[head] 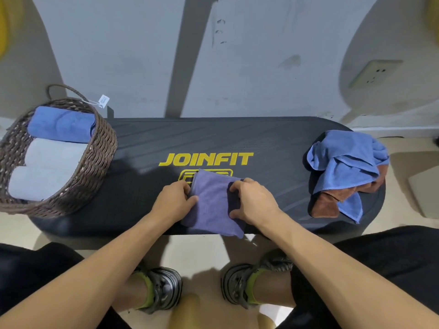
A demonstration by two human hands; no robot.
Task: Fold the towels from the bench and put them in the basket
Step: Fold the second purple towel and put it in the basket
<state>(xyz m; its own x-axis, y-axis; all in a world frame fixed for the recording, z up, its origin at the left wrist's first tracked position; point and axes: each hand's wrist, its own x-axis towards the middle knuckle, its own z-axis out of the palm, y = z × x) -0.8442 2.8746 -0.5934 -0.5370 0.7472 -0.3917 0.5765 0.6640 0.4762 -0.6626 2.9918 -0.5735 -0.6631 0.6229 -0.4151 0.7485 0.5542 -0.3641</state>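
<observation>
Fingers of our left hand and right hand curl, pinching the purple towel mid-bench. Risk: near corner overhangs the edge; uneven grip skews the fold or drags it off before the basket.

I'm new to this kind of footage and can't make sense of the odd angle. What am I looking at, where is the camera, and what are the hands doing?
There is no machine here: the single picture comes from a wide-angle camera worn on a person's head, looking down at their own arms and shoes. In front lies a black padded bench with yellow lettering. The left hand and right hand each grip one side of a purple-blue cloth towel, partly folded on the bench. To the left stands a brown woven wicker basket holding three rolled towels, one blue and two light grey. On the bench's right end lies a crumpled blue towel over a brown towel, both unfolded.
</observation>
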